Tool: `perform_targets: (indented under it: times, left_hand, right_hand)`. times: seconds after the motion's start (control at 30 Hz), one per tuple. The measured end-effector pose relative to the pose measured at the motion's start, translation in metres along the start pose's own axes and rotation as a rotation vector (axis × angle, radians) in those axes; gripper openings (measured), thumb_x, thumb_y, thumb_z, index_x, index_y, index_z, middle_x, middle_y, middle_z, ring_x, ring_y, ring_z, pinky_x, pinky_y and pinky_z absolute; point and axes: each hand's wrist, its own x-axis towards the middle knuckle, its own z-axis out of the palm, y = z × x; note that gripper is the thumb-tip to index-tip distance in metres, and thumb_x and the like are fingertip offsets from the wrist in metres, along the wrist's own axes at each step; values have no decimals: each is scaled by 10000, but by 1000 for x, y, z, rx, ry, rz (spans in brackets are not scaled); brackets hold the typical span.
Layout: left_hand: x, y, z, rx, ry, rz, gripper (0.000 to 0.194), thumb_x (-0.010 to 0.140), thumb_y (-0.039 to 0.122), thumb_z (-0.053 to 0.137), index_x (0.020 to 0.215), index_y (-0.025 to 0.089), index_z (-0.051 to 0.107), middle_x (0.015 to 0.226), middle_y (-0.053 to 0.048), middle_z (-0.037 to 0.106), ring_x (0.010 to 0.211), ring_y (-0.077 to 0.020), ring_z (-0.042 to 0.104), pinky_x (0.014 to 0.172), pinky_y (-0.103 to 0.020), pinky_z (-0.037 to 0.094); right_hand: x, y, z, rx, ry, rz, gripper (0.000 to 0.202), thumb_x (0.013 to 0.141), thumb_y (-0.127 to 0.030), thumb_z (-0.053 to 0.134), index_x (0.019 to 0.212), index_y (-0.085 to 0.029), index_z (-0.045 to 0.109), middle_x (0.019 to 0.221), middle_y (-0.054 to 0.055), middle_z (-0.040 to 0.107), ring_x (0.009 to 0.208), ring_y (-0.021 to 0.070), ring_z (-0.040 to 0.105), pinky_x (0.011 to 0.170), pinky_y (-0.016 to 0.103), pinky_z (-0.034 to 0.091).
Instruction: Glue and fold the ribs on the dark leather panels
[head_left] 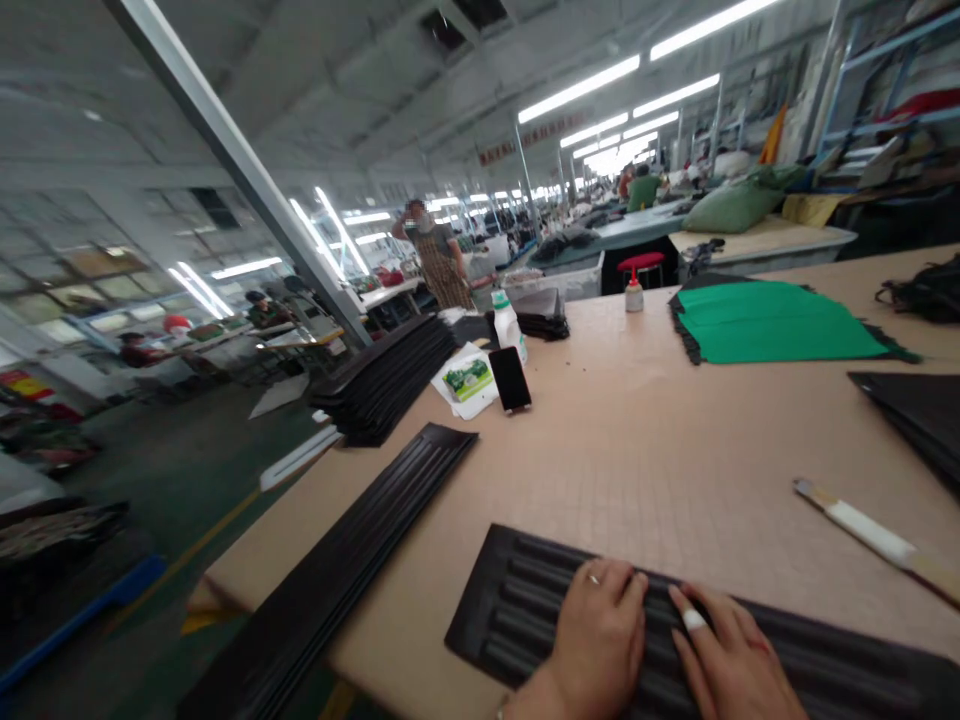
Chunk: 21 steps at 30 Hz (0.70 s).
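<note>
A dark, ribbed panel [517, 590] lies flat along the near edge of the tan table [600, 450]. On its middle rests my left hand [604, 630], a ring on one finger, the fingers bent and pressed together at the panel's far edge. Just right of it, my right hand [724, 640] lies on the same panel with fingers spread and a white wrap round one finger. To the left, a stack of long dark strips [352, 550] crosses the table's edge.
Black pieces [397, 375] are piled at the far left, beside a phone [510, 380], a white bottle [508, 325] and a green packet [469, 378]. Green fabric [780, 322], a small red-capped bottle [634, 293] and a white-wrapped tool [870, 530] lie rightward. A person [439, 260] stands beyond.
</note>
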Motion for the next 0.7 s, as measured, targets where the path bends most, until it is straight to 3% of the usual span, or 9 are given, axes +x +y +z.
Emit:
perform_targets:
  times: [0.07,0.13,0.23,0.4,0.57,0.7]
  left_hand:
    - [10,7,-29,-13,-79,-22,400,964,209,512,1343,179,636,1267,-114,707,1177,-260,657,1074,-441,569]
    - [19,11,-39,-27,-122,-24,381,975,213,512,1329,143,631,1289,-131,691,1201,-273,633,1098,-455,537]
    - [24,12,-37,-50,-137,-26,348,980,216,519,1289,115,642,1283,-140,689,1195,-275,627,1115,-443,516]
    - [16,0,-44,-23,-104,-57,351,1005,172,463,1307,112,632,1273,-140,683,1212,-271,618,1094,-432,533]
    - [16,-7,-48,-66,-87,-41,317,1019,164,462,1269,117,651,1234,-142,703,1166,-257,638,1087,-438,548]
    - [17,-15,-51,-22,-79,-2,294,1016,158,489,1246,103,663,1207,-146,713,1154,-260,646,1069,-428,559]
  right_hand:
    - [5,-14,-14,-119,-73,20,366,1008,-329,530,1305,-189,694,1313,137,680,1176,324,649,937,478,600]
    - [16,-29,-23,-164,-140,50,344,1027,-258,498,1307,-140,660,1321,159,660,1202,329,612,991,503,554]
    - [33,-39,-30,-164,-208,78,298,1027,-209,511,1277,-114,642,1293,167,651,1191,323,588,1007,488,519]
    - [41,-37,-36,-190,-203,91,248,1024,-252,571,1215,-118,655,1229,168,641,1114,325,568,930,464,510]
    - [56,-65,-20,-168,-227,94,186,998,-120,552,1138,-135,673,1238,149,649,1144,311,534,977,445,471]
    - [70,-78,-13,-172,-288,140,141,995,-147,588,1102,-139,680,1226,142,656,1106,308,535,930,435,468]
